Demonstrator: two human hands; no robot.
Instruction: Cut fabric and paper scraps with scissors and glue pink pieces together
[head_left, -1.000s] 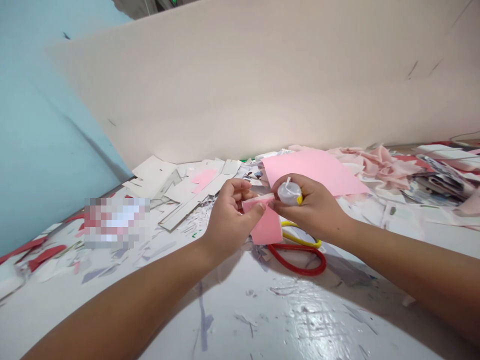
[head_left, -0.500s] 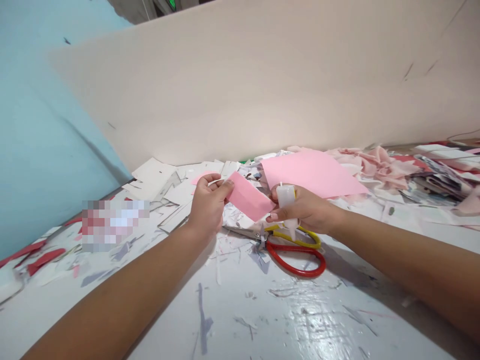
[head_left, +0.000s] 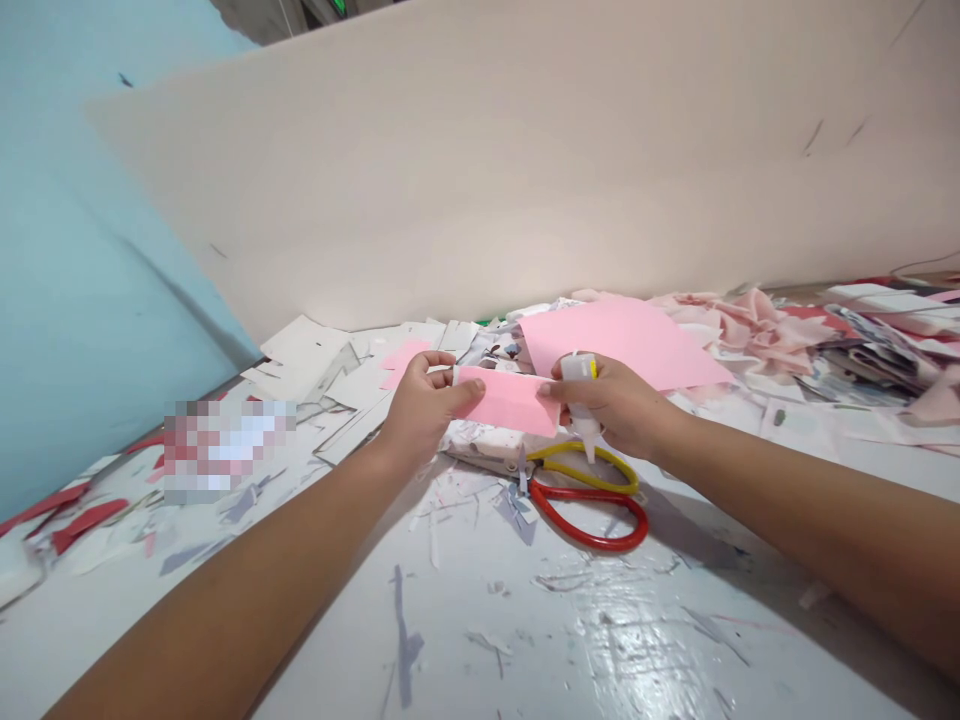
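Observation:
A small pink paper piece (head_left: 510,402) is stretched level between my two hands, above the table. My left hand (head_left: 426,400) pinches its left end, thumb on the near face. With thumb and fingers, my right hand (head_left: 611,395) grips the right end and also keeps hold of a white glue bottle (head_left: 581,400), its nozzle pointing down. Just below lie scissors (head_left: 581,490) with one yellow and one red handle; their blades point left, partly under paper scraps. A larger pink sheet (head_left: 622,340) lies behind my right hand.
White card pieces (head_left: 307,360) are piled at the back left against the pale wall (head_left: 525,180). Crumpled pink cloth (head_left: 757,330) and mixed scraps lie at the back right. Red scraps (head_left: 94,520) lie at far left. Paper bits litter the white table (head_left: 525,640).
The small pink piece has turned from slanting to nearly level. My right hand has shifted slightly right with the glue bottle, and my left thumb now lies further over the paper. The scissors stay put.

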